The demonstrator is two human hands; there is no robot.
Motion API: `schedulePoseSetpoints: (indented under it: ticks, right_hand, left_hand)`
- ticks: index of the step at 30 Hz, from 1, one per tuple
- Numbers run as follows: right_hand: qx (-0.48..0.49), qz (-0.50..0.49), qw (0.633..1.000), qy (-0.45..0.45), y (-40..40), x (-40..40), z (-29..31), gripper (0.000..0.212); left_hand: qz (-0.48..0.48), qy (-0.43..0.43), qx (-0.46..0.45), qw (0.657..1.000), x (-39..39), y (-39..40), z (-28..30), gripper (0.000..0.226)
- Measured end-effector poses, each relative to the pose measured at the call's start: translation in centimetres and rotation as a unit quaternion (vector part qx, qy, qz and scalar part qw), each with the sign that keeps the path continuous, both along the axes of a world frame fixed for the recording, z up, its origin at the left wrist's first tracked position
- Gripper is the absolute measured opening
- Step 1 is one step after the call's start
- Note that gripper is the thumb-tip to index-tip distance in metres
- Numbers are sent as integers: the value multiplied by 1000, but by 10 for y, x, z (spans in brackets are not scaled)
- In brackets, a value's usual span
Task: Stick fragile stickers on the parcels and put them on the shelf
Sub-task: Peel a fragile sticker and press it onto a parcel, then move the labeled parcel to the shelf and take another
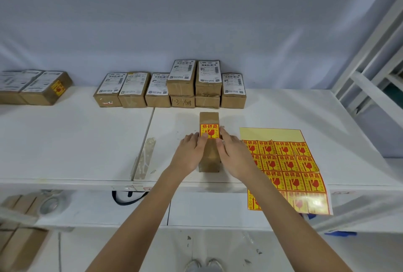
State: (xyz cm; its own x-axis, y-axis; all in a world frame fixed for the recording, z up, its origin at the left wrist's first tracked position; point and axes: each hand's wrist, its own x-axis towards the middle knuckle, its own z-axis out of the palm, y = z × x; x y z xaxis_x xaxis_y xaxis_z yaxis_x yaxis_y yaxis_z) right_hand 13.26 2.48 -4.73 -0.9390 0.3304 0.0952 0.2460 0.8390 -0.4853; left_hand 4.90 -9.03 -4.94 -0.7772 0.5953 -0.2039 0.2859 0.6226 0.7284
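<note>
Parcel: brown cardboard parcel at frame centre on the white table, long axis running from the viewer toward the top of the frame.
Sticker: yellow fragile sticker with red wine-glass symbol and red Chinese characters, on the parcel's top face.
Left hand: fingers nearly straight, pressing the sticker's left edge.
Right hand: fingers extended, pressing the sticker's right edge.
Sticker sheet: right of centre, overhanging the table's near edge.
Labelled parcels: row above centre, barcoded shipping labels, small print unreadable.
</note>
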Motion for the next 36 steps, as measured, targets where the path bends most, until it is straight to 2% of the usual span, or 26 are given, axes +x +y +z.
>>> schedulePoseSetpoints:
  ticks: [7,11,16,22,27,29,33,36]
  right_hand:
    - [-81,16,994,76,6,-2,-4,38]
    - [-98,27,993,63,6,-5,1,37]
    - [-105,32,994,13,1,-21,14,31]
    - [8,12,1000,11,0,-73,32,28]
    - [97,23,995,21,-7,-122,58,28]
    - [127,24,991,26,-12,-138,69,30]
    - [179,10,983,28,-19,-168,86,36]
    - [210,-8,978,-11,-20,-191,90,44]
  left_hand:
    - [59,-99,127,985,9,2,4,60]
    - [135,-150,181,963,3,5,10,53]
    - [214,-234,172,933,-14,-11,25,69]
    - [273,-172,142,936,-41,-35,38,73]
    - [308,-92,132,938,-71,-49,53,59]
    - [315,-46,95,943,-86,-58,62,59]
    - [309,45,-28,950,-115,-70,81,92]
    - [304,92,-101,943,-138,-75,93,90]
